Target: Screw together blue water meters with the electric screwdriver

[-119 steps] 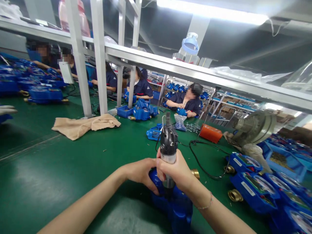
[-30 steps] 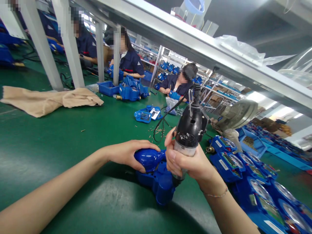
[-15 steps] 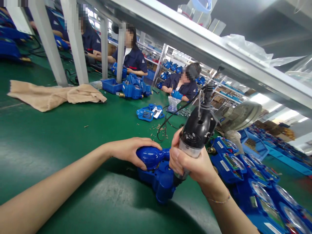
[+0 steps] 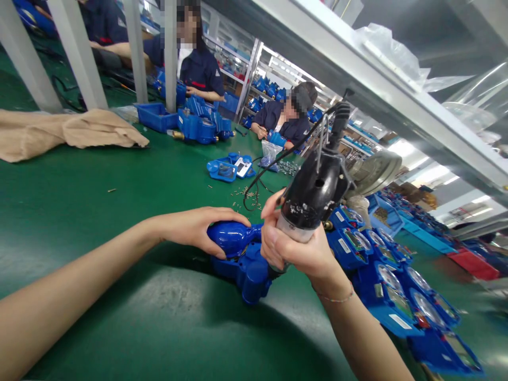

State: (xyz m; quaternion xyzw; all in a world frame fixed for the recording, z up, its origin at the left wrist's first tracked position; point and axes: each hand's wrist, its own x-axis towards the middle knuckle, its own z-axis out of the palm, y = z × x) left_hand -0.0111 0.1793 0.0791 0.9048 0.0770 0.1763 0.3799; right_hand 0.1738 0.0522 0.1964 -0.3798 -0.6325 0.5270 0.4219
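A blue meter (image 4: 254, 278) lies on the green table in front of me, its glossy rounded metal body up and its plastic housing below. My left hand (image 4: 204, 227) is wrapped over the rounded end of that body. In my right hand (image 4: 289, 243) is an electric screwdriver (image 4: 311, 190), black on top with a pale grip, tilted and pointing down at the meter's right side. The tool's tip is hidden behind my fingers and the housing, so I cannot tell what it touches. A black cord runs from the tool's top.
Several blue meters with dials (image 4: 391, 280) stand in rows at the right. Loose screws (image 4: 248, 196) and blue covers (image 4: 228, 168) lie beyond my hands. A tan cloth (image 4: 91, 129) is at the left, near metal posts (image 4: 137, 58). Co-workers (image 4: 202, 74) sit across the table.
The whole view has shifted, so things sit further left and higher in the picture. Both hands keep their holds on the meter and the electric screwdriver.
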